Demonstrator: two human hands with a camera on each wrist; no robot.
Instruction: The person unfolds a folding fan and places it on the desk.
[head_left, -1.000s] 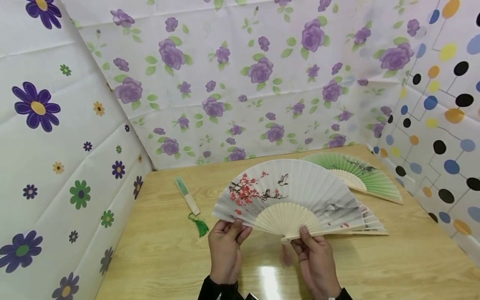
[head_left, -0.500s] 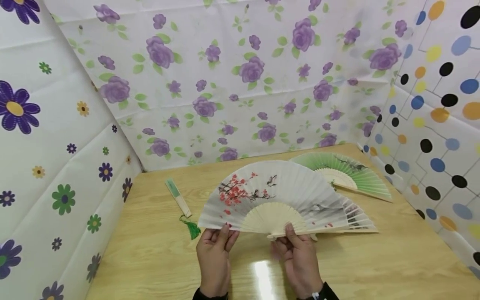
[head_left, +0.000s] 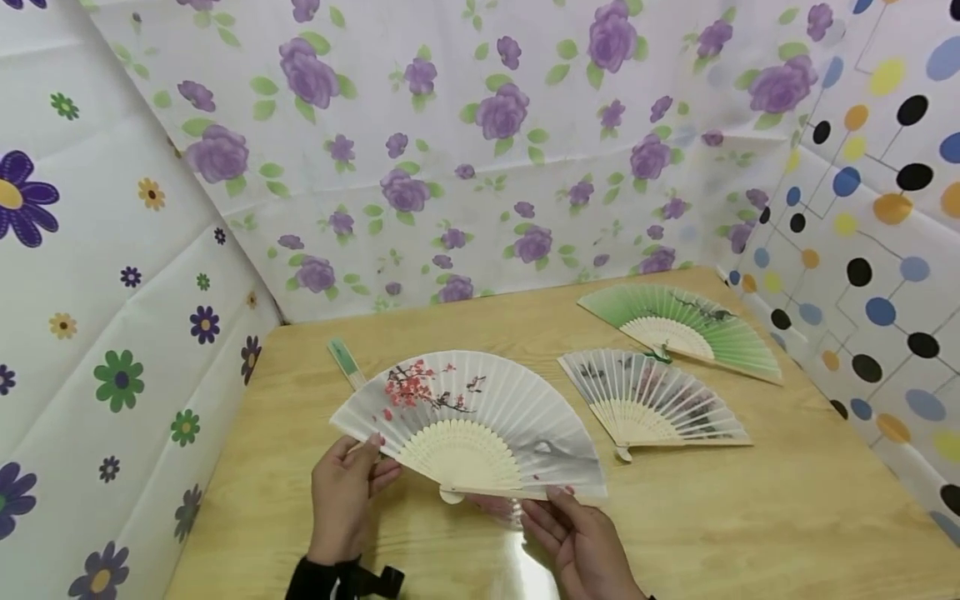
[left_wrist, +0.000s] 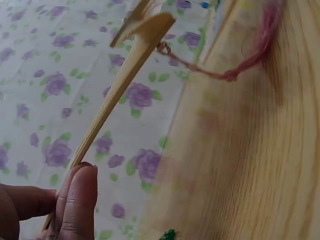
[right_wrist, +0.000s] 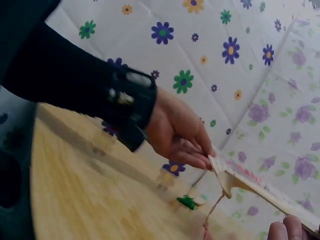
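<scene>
A folding fan (head_left: pixel 510 408), spread wide in white and grey with red blossoms, is held over the front of the table. My left hand (head_left: pixel 341 500) pinches its left outer rib between thumb and fingers. Thumb and fingers of my right hand (head_left: pixel 581 537) pinch the lower right rib near its outer end. In the left wrist view the left thumb and fingers (left_wrist: pixel 77 200) grip the thin wooden rib, and a pink tassel (left_wrist: pixel 270 30) hangs on a cord from the pivot. Fingertips of the right hand (right_wrist: pixel 286 231) show at the fan's edge in the right wrist view.
A grey fan with dark and pink flowers (head_left: pixel 652 392) lies spread on the table (head_left: pixel 750 508) to the right. Behind it lies a spread green fan (head_left: pixel 675 321). A folded fan (head_left: pixel 345 362) with a green end is partly hidden at left. Patterned cloth walls surround the table.
The held fan has moved left and toward me, uncovering the grey flowered fan. My right hand has shifted from near the pivot to the rib's outer end; my left hand keeps its pinch.
</scene>
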